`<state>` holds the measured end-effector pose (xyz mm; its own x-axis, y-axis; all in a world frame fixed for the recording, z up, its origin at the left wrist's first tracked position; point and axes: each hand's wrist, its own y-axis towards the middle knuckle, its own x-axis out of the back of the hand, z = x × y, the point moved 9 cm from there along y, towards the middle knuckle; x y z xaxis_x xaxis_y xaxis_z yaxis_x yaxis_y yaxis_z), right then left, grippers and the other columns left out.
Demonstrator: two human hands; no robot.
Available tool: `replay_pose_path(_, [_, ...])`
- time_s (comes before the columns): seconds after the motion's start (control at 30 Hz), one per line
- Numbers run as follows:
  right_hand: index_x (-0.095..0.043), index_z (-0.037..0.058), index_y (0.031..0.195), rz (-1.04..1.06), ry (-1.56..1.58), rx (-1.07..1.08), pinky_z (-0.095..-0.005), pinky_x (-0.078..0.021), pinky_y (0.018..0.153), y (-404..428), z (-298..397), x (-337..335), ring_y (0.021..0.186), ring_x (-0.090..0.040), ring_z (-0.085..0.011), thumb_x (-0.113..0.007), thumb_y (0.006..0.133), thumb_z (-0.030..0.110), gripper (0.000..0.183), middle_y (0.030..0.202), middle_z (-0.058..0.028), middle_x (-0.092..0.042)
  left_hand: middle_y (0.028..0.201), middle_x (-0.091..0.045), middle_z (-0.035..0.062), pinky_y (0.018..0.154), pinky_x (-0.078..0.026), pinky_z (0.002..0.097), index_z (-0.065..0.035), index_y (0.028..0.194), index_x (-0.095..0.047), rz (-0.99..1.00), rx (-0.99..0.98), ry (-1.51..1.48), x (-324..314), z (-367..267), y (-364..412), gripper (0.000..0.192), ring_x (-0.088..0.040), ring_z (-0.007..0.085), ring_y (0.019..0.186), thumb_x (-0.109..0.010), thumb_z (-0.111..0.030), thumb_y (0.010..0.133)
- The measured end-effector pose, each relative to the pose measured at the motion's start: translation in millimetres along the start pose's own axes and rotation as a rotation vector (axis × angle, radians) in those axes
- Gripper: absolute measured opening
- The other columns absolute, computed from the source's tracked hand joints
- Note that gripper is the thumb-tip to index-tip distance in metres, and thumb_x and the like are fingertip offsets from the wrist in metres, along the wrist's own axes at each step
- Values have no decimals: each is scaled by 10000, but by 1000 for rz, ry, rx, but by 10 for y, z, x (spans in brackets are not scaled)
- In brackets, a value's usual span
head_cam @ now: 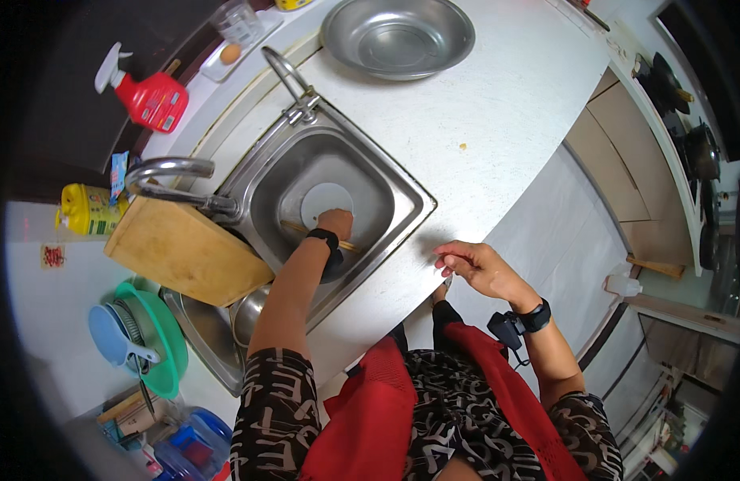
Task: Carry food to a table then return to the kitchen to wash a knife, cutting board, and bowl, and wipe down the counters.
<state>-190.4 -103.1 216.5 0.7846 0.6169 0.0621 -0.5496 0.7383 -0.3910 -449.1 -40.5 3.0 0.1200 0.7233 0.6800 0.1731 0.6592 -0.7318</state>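
My left hand (337, 223) reaches down into the stainless steel sink basin (364, 162), fingers curled and turned away from view. Beneath it, a round white plate-like disc (322, 197) lies at the bottom. Wooden chopsticks (350, 246) pass under my left hand and wrist; whether the fingers grip anything is hidden. A dark rounded thing below the wrist is partly covered and unclear. My right hand (475, 267) hovers beyond the counter's front edge, thumb and fingers loosely bent and apart, holding nothing.
A wide metal basin (400, 45) sits on the white counter (484, 108). Two faucets stand behind the sink, one curved faucet (171, 174) near a wooden board (189, 249). A red spray bottle (156, 102) and an egg (230, 54) are on the ledge. A green basin (165, 343) is lower left.
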Motion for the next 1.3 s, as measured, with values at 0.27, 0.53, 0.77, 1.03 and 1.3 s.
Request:
replay_pose_path(0.27, [-572,-25,1174,-93,43,-31,-271,-502,772,-184,-114,271,829,-608,-137,-528,951,147,286,942,-91,-660,827,-678,128,671,-524,404,-81,771,-692,-365,-35,88,68,105,-25,120,-656,288,777,-586,-137,778])
replay_pose_path(0.53, [-575,-17,1181,24,9,10,-268,-500,798,51,176,134,868,-600,-133,-521,956,165,293,949,-84,-658,712,-646,125,612,-494,434,-75,645,-643,-554,-135,45,284,189,-435,95,-625,324,691,-577,-141,664])
replay_pose_path(0.77, [-372,-72,1338,159,414,-116,-283,-498,838,838,104,-547,990,-594,-178,-567,929,343,615,1196,-179,-544,667,-592,124,574,-466,432,-58,616,-573,-792,-280,-81,886,-185,-1320,141,-584,335,629,-595,-178,687])
replay_pose_path(1.03, [-78,39,1451,-60,928,-192,-352,-503,801,1200,-25,-1052,1068,-531,-277,-733,779,346,987,1237,-177,-465,808,-605,128,675,-468,422,-38,847,-610,-917,-329,-295,1249,-810,-1922,178,-589,340,772,-609,-208,793])
replay_pose_path(1.3, [-388,53,1207,-118,1082,-79,-381,-578,644,1241,-5,-892,873,-628,-278,-614,817,185,470,1043,-158,-559,894,-571,157,849,-434,400,-9,991,-560,-966,-450,-204,1279,-949,-2032,221,-554,341,861,-578,-178,850])
